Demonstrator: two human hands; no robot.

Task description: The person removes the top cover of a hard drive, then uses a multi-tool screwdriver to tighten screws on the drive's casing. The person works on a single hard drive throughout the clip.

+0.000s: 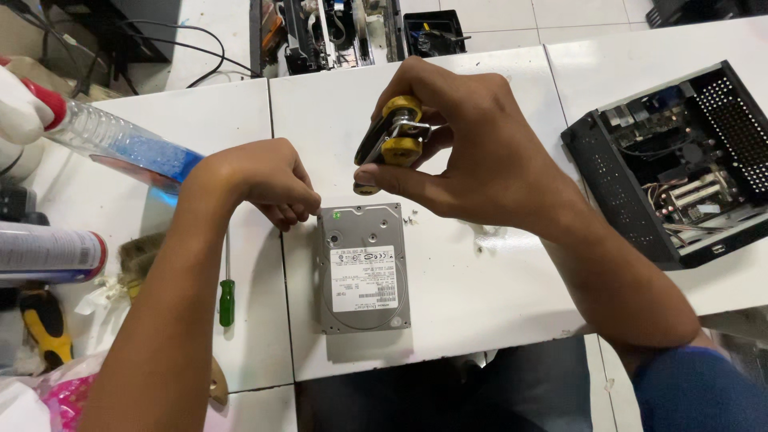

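I see the hard drive, a flat grey metal slab with a white label, lying on the white desk just below both hands. My right hand is raised above its top edge, fingers pinched shut on a folding tool set with yellow knobs and dark blades. My left hand is curled closed beside the drive's upper left corner; I cannot tell whether it holds anything. A green-handled screwdriver lies left of the drive.

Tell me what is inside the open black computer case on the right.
Inside the black computer case a circuit board shows, with bundled coloured wires and a silver drive bay. The perforated wall and the case's front edge hide whatever sits lower down.
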